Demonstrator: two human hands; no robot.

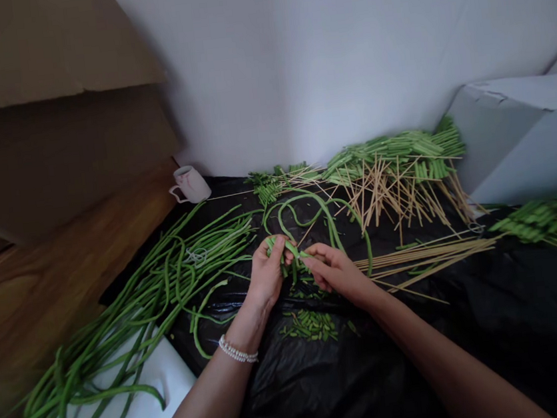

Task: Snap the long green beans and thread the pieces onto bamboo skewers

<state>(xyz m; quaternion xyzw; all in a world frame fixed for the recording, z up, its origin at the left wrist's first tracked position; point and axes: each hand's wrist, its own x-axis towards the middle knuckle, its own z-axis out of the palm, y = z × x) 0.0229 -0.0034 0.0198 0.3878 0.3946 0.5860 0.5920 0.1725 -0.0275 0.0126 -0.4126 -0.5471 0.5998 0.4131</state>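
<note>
My left hand (267,272), with a beaded bracelet (237,351) at its wrist, is closed around green bean pieces (290,248). My right hand (333,271) pinches the right end of the green bean, close beside the left fingers. A thin skewer (305,234) slants up from between the hands. Long green beans (331,220) curl just beyond them. Small cut bits (312,324) lie on the black plastic sheet (329,384) below my hands.
Long beans (165,275) spread at the left, partly over a white box (144,399). Bare skewers (429,255) lie at the right. Skewered bean pieces (397,148) are piled behind, with more (556,221) at far right. A mug (191,184) and cardboard box (60,146) stand left, a white box (516,135) right.
</note>
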